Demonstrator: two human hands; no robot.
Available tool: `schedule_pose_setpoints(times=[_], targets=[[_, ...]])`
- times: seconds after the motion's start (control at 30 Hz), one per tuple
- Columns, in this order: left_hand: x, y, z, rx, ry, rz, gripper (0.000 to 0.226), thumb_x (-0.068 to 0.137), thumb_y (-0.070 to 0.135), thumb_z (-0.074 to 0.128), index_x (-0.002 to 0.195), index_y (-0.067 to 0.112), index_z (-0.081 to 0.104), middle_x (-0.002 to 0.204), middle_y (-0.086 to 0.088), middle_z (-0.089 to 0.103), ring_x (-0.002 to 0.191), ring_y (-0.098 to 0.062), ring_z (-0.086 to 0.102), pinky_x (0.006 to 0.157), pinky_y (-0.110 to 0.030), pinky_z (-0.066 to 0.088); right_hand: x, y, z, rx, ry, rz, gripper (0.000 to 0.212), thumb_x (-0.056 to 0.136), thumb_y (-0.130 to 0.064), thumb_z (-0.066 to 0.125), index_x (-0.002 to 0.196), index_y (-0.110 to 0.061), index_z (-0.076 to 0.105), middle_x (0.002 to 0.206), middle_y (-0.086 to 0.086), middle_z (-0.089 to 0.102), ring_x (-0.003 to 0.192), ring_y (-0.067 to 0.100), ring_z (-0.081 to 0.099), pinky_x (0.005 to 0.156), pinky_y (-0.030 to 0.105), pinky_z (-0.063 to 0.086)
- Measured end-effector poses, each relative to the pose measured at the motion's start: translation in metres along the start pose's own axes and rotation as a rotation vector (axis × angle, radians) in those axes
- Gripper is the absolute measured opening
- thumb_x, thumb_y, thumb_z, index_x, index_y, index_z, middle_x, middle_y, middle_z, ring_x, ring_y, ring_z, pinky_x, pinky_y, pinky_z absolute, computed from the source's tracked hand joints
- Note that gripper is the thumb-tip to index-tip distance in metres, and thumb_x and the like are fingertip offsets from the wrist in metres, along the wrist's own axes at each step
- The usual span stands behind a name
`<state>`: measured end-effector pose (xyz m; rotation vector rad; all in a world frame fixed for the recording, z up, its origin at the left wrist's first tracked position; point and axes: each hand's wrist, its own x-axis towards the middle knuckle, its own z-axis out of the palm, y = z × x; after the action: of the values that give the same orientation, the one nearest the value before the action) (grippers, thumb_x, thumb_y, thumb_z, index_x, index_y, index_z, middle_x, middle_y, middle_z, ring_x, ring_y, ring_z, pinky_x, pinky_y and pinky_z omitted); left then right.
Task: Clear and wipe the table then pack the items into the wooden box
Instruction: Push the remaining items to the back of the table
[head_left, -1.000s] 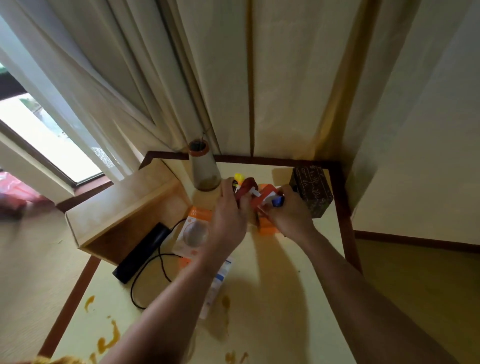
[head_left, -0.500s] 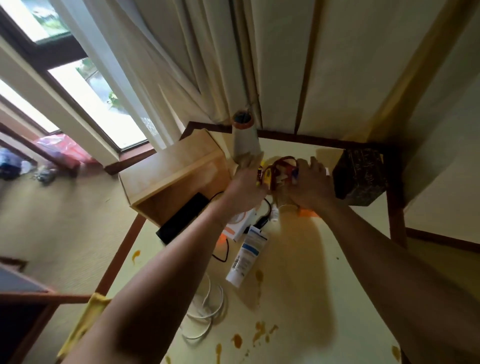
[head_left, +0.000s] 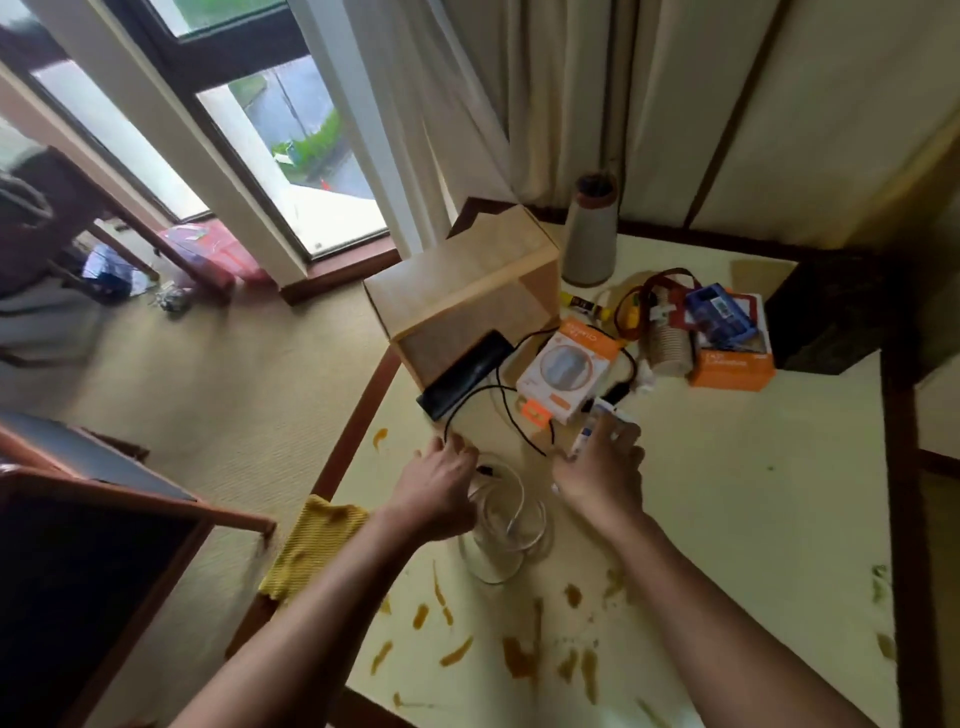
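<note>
Box (head_left: 567, 364) lettering blurred, unreadable

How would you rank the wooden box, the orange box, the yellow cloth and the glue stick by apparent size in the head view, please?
1. wooden box, clearly largest.
2. and 3. orange box and yellow cloth: they look similar, and the cloth lies nearer the camera, so I would not rank them.
4. glue stick, smallest.

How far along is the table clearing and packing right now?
Early. Nothing looks packed: the wooden box lies on its side, and boxes, cables and a cup still crowd the table. In hand: the left hand is at the white cable coil, the right hand on a tube. Left: clearing, wiping the brown stains with the yellow cloth, packing.
</note>
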<state>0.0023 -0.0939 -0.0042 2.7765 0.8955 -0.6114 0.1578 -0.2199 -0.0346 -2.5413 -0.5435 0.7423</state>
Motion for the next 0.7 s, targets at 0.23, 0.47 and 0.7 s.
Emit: schedule_pose_setpoints(times=[0.23,0.47,0.7], targets=[[0.015,-0.014,0.019,0.024,0.132,0.207,0.028,0.103,0.038,0.052,0.123,0.020,0.059,0.124,-0.006,0.056,0.109,-0.022,0.047,0.096,-0.040,0.044,0.001,-0.021,0.015,0.089,0.154,0.195,0.076,0.088,-0.027,0.071,0.146,-0.016,0.023,0.136,0.020,0.038,0.119,0.044,0.046,0.093,0.053,0.049],[0.019,-0.024,0.007,-0.044,0.092,0.306,0.018,0.104,0.024,0.037,0.113,0.016,0.051,0.091,-0.004,0.062,0.085,-0.025,0.054,0.099,-0.048,0.040,-0.017,-0.032,0.009,0.244,0.255,0.271,0.070,0.094,-0.030,0.058,0.151,-0.012,0.020,0.142,0.023,0.038,0.123,0.045,0.046,0.093,0.053,0.047],[0.028,-0.035,-0.047,-0.349,0.297,0.317,0.019,0.099,0.008,0.043,0.117,0.016,0.041,0.086,-0.006,0.063,0.075,-0.028,0.056,0.072,-0.043,0.045,-0.022,-0.048,-0.015,0.430,0.332,0.304,0.031,0.091,-0.019,0.061,0.114,-0.003,0.047,0.121,0.019,0.046,0.082,0.031,0.051,0.070,0.036,0.037]])
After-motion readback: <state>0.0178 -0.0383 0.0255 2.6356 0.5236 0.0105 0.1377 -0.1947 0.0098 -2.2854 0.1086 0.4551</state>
